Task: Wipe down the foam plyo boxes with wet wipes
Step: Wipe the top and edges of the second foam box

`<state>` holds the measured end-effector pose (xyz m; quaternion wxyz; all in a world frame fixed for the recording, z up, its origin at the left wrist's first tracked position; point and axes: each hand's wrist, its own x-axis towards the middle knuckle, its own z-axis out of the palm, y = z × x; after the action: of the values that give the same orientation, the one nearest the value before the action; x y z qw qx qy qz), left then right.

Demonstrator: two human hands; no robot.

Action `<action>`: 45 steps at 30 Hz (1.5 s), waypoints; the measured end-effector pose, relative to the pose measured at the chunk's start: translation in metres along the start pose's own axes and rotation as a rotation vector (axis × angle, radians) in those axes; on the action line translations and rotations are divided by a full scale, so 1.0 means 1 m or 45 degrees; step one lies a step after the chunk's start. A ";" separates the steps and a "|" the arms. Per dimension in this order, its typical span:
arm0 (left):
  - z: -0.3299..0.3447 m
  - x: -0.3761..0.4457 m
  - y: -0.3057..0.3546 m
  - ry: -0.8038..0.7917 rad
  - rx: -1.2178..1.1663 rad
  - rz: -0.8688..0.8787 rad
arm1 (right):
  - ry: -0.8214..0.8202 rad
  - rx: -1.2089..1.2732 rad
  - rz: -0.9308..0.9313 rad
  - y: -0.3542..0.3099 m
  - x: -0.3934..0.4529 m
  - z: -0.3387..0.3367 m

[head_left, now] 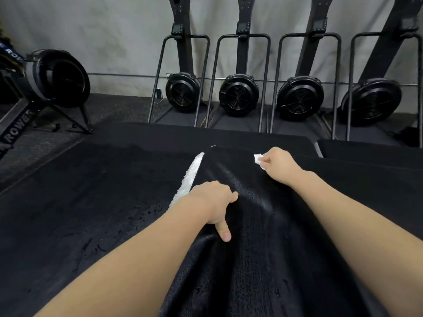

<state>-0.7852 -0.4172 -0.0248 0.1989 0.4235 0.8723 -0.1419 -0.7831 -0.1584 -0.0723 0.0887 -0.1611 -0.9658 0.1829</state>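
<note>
Foam plyo box (pixel 91 202), black, fills the lower field directly under me; its textured top runs from the near edge out to the far rim. A torn strip of white foam (pixel 188 179) shows through the cover along a diagonal line, just left of my left hand. Cover surface right of the strip looks shiny, possibly damp; cannot confirm.

My left hand (pixel 214 208) rests on the box top, knuckles up, fingers curled under, thumb pointing back toward me and pressing the cover. Whether the curled fingers hold a fold of the cover I cannot tell.

My right hand (pixel 278 164) is farther out on the same surface, fingers pinching a small crumpled wet wipe (pixel 258 159); the wipe sticks out to the left of the fingertips and touches the cover.

A second black box (pixel 370 152) sits beside the first at far right. Beyond them, four ski-erg machines (pixel 239 94) stand in a row against the grey wall (pixel 103 37). A rower flywheel (pixel 59 76) stands at far left.
</note>
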 end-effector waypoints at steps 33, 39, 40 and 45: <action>0.058 -0.131 0.050 -0.095 -0.158 0.075 | 0.001 0.050 -0.312 -0.077 -0.237 -0.017; 0.054 -0.128 0.067 -0.092 0.097 -0.022 | -0.051 0.188 -0.188 -0.090 -0.264 -0.018; 0.056 -0.126 0.068 -0.086 0.105 -0.034 | -0.089 0.184 -0.245 -0.094 -0.281 -0.020; 0.057 -0.129 0.066 -0.078 0.129 -0.032 | -0.145 0.239 -0.377 -0.097 -0.354 -0.025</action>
<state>-0.6474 -0.4890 -0.0197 0.2021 0.4176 0.8627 -0.2014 -0.4743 -0.3569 -0.0520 0.0744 0.0025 -0.9611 0.2659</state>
